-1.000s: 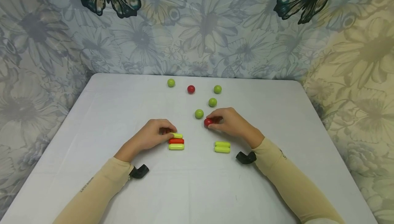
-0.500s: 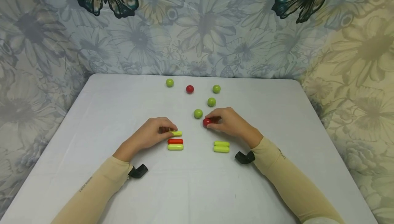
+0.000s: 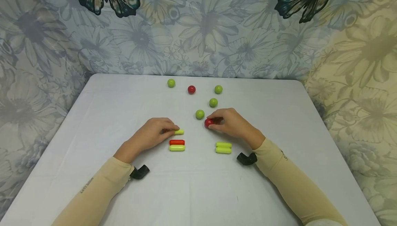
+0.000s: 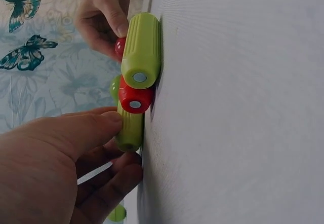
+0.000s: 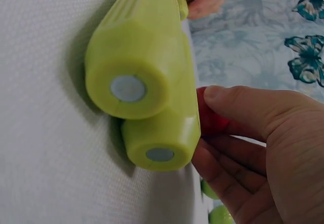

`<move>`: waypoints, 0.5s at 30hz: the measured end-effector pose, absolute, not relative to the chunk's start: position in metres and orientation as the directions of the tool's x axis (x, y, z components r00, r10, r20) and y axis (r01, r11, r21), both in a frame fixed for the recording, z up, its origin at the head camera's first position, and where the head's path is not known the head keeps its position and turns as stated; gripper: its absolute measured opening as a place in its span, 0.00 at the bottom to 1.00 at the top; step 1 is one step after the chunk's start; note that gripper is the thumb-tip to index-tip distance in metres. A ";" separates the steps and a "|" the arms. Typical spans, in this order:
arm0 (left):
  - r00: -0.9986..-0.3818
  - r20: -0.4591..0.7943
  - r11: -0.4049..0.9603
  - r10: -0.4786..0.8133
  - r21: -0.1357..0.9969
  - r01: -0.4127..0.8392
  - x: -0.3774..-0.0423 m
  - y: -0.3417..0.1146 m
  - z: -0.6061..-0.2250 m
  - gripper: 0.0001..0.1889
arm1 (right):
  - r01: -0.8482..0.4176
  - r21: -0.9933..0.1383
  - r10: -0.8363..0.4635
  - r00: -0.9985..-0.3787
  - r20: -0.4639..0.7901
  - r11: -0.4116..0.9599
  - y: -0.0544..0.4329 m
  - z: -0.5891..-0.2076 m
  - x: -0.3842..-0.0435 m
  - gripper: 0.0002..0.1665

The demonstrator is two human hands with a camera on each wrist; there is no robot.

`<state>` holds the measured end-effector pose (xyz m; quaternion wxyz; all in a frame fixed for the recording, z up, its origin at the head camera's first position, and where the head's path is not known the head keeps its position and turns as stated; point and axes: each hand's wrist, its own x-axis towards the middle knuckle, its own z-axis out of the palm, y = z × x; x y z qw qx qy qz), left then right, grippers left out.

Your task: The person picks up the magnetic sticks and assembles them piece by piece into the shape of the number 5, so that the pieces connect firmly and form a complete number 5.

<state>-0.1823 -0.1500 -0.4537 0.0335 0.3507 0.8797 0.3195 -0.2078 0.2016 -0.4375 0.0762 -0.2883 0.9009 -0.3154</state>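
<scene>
My left hand [image 3: 153, 131] pinches a yellow-green magnetic rod [image 3: 179, 132] between thumb and fingers. Just nearer to me lie a red magnetic rod [image 3: 176, 142] and another yellow-green rod [image 3: 177, 148], side by side. A round magnet shows in the end of each of these two in the left wrist view. With thumb and forefinger my right hand [image 3: 231, 124] holds a red ball [image 3: 208, 123], low at the table. Nearer than that hand, two yellow-green rods [image 5: 144, 57] lie against each other with grey magnet ends facing the right wrist camera.
Beyond my hands stand several green balls [image 3: 200, 114] and one more red ball [image 3: 191, 89], spread toward the back of the white table [image 3: 130, 98]. A flowered, butterfly-patterned cloth [image 3: 204, 29] rises behind the far edge. Black curved pieces [image 3: 139, 172] stick out from both cuffs.
My left hand has slid the yellow-green rod away from the red one toward the back, opening a gap between them. The right hand stays in place with the red ball.
</scene>
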 end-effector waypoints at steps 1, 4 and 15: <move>-0.749 0.170 0.554 0.640 0.574 0.603 -0.183 -0.150 -0.454 0.13 | -0.470 -0.614 -0.567 -0.822 0.044 0.634 0.202 -0.437 -0.208 0.20; -0.747 0.180 0.569 0.640 0.542 0.618 -0.183 -0.149 -0.453 0.13 | -0.475 -0.612 -0.569 -0.821 0.048 0.633 0.202 -0.437 -0.208 0.20; -0.767 0.146 0.607 0.625 0.526 0.595 -0.183 -0.146 -0.452 0.13 | -0.480 -0.602 -0.566 -0.823 0.055 0.639 0.202 -0.439 -0.208 0.20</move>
